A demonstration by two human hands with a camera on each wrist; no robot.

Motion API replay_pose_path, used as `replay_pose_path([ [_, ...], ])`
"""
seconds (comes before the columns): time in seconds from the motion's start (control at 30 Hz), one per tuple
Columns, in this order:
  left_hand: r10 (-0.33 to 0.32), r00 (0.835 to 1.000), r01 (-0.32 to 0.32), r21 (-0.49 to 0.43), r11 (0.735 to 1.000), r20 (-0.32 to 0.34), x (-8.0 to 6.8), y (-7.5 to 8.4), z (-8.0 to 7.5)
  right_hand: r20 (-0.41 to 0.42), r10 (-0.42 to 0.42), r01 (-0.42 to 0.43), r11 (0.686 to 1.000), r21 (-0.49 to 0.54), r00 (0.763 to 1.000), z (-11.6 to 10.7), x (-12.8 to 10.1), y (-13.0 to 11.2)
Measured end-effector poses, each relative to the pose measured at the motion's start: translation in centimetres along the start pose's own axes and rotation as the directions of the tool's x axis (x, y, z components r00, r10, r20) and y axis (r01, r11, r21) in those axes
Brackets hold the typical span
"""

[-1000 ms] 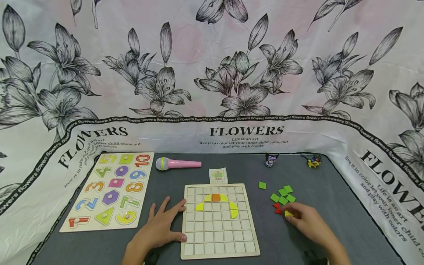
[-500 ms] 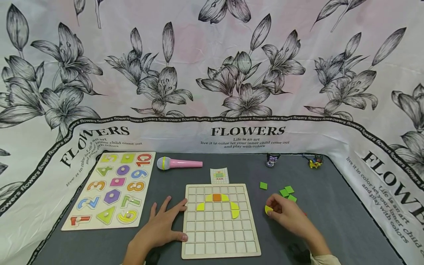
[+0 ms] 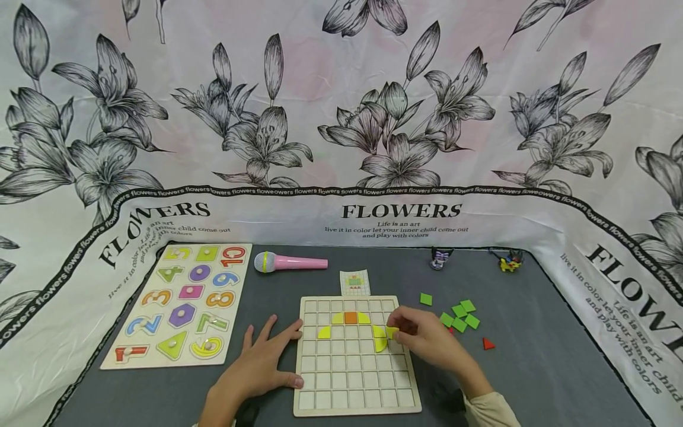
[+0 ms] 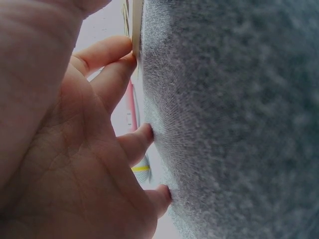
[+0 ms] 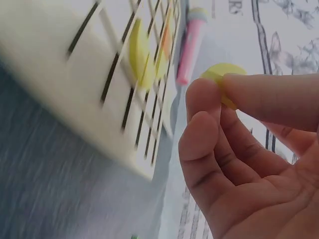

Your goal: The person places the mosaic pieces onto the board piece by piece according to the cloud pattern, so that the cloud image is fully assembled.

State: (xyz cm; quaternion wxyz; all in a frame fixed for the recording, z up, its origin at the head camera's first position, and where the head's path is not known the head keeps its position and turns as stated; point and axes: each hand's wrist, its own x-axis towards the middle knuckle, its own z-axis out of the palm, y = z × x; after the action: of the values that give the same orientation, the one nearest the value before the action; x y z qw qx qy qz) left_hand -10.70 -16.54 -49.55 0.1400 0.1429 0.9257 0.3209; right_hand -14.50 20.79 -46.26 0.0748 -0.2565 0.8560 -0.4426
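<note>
While my left grip [image 3: 258, 365], its fingers spread apart, touches the edge of the pale wooden grid board [image 3: 353, 382] on the grey desk [image 3: 539, 373], my right grip [image 3: 429, 341] pinches a flat yellow round-edged piece [image 5: 227, 69] over the board's right side, near the green square tiles [image 3: 472, 321].

The right hand's grip [image 5: 259, 186] pinches a yellow piece [image 5: 227, 69]. Near it, a pale gridded board [image 5: 50, 52] carries more yellow shapes [image 5: 140, 55] and an orange piece [image 5: 166, 41]; a pink microphone [image 5: 192, 47] lies beyond.
</note>
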Motion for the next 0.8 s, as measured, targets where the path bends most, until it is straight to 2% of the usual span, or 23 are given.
replay_pose_path([
  [0.27, 0.006, 1.000, -0.006, -0.002, 1.000, 0.005, -0.1, -0.1, 0.0, 0.042, -0.074, 0.075, 0.997, -0.027, 0.996, 2.1, 2.4, -1.4],
  [0.57, 0.006, 1.000, -0.006, 0.000, 1.000, 0.008, 0.0, -0.1, 0.0, 0.086, -0.110, 0.110, 0.994, 0.003, 0.990, 3.8, 4.2, -2.6],
  [0.8, 0.002, 1.000, -0.002, 0.003, 1.000, 0.009, 0.0, -0.1, 0.0, 0.081, -0.119, 0.118, 0.993, 0.024, 0.990, 4.9, 4.9, -3.0],
])
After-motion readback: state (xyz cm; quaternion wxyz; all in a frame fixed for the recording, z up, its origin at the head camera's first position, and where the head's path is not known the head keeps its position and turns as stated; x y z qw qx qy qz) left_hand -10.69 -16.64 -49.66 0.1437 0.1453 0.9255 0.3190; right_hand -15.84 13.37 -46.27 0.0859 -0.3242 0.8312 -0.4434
